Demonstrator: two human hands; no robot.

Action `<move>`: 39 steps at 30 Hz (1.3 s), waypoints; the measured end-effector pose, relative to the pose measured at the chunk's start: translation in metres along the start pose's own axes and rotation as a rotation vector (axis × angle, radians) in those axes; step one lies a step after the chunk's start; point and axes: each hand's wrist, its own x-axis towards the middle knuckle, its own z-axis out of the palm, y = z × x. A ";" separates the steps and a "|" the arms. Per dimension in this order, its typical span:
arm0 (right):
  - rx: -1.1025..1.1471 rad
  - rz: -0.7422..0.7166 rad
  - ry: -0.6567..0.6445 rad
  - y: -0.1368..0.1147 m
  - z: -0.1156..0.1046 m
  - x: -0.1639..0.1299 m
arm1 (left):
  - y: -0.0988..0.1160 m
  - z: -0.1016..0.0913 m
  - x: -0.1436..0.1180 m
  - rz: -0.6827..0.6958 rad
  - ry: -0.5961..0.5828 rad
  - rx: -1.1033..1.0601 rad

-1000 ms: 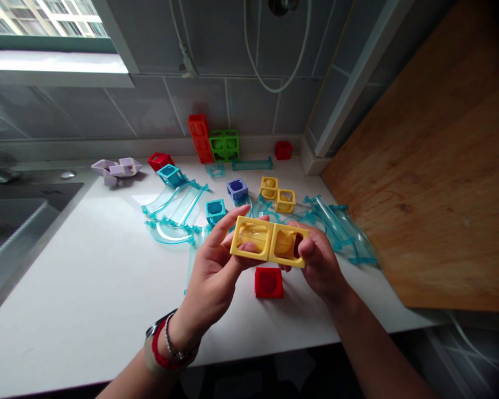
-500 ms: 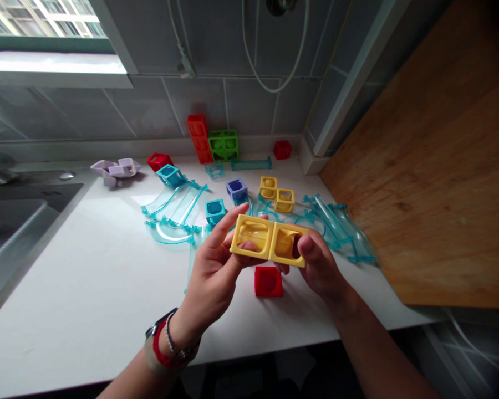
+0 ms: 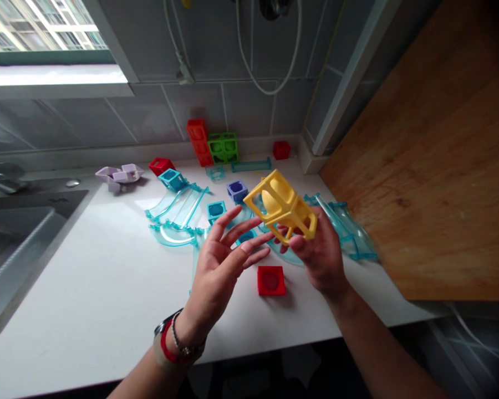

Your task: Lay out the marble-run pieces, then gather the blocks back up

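Held: the yellow plastic double-cube frame (image 3: 281, 206) is in the right hand (image 3: 320, 257), above the white countertop (image 3: 87, 288).
Left hand (image 3: 220, 266): just left of it, apart.
Below: the red plastic cube (image 3: 270, 280) on the countertop, between both hands.
Behind: the clear teal curved track pieces (image 3: 177, 213).
Far left: the steel sink (image 3: 20, 233).

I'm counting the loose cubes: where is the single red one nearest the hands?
In the head view the red cube lies flat on the white counter, near its front edge, just below and between the left hand and right hand.
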 end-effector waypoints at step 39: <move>-1.725 0.030 -0.749 0.006 -0.021 0.171 | 0.006 -0.007 0.011 -0.167 0.265 -0.506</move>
